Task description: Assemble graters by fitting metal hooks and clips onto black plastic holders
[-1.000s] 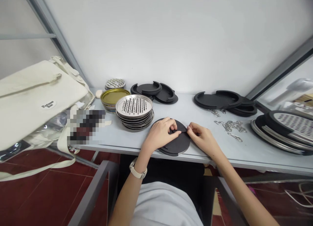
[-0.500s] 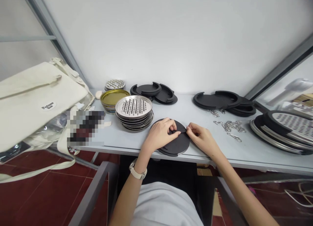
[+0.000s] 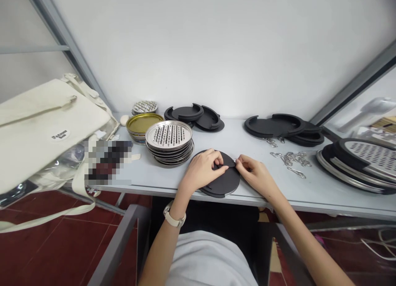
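Note:
A round black plastic holder (image 3: 223, 184) lies on the tabletop near its front edge. My left hand (image 3: 202, 167) grips it from the left, fingers curled over its upper face. At the holder's right edge, my right hand (image 3: 254, 175) pinches a small silver wire clip (image 3: 235, 160), mostly hidden by the fingertips. Whether the clip passes through the holder, I cannot tell. Several loose wire clips (image 3: 291, 158) lie to the right of that hand. Close by on the left stands a stack of round metal grater plates (image 3: 169, 134).
Gold-coloured lids (image 3: 144, 122) are stacked behind the graters. More black holders lie along the wall, at the middle (image 3: 187, 113) and the right (image 3: 272, 126). Graters fitted in black holders (image 3: 368, 158) pile up at the far right. A cream bag (image 3: 46, 121) fills the left side.
Both hands keep the same hold on the holder and the clip. Only a very slight shift of the camera view shows.

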A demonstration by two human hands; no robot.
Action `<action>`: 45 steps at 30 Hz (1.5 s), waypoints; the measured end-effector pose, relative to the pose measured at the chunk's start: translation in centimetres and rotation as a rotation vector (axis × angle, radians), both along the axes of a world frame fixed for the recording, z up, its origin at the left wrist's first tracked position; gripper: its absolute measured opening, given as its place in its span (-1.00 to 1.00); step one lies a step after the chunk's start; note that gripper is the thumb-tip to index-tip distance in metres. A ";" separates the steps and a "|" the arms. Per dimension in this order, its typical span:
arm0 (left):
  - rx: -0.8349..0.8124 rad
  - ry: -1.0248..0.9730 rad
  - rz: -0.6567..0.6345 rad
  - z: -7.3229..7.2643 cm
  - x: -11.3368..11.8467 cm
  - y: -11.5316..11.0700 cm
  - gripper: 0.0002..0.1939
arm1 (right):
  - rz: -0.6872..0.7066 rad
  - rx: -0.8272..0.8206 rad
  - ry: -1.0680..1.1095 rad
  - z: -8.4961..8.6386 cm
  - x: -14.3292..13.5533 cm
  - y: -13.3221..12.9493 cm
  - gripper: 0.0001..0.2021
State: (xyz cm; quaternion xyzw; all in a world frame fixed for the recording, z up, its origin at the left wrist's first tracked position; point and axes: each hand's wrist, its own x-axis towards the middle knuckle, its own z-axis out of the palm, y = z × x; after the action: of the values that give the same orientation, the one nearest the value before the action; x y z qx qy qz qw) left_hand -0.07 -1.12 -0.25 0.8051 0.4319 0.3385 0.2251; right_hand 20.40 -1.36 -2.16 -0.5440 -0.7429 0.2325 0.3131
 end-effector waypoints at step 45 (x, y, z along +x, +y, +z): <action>-0.033 0.021 0.010 0.5 0.0 -0.1 -0.87 | 0.010 0.067 -0.055 0.2 -0.1 0.1 -0.73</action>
State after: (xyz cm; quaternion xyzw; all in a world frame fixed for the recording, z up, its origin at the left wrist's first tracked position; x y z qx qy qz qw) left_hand -0.08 -1.21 0.21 0.8026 0.4438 0.3242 0.2320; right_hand 20.33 -1.26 -2.00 -0.5359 -0.7612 0.1940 0.3094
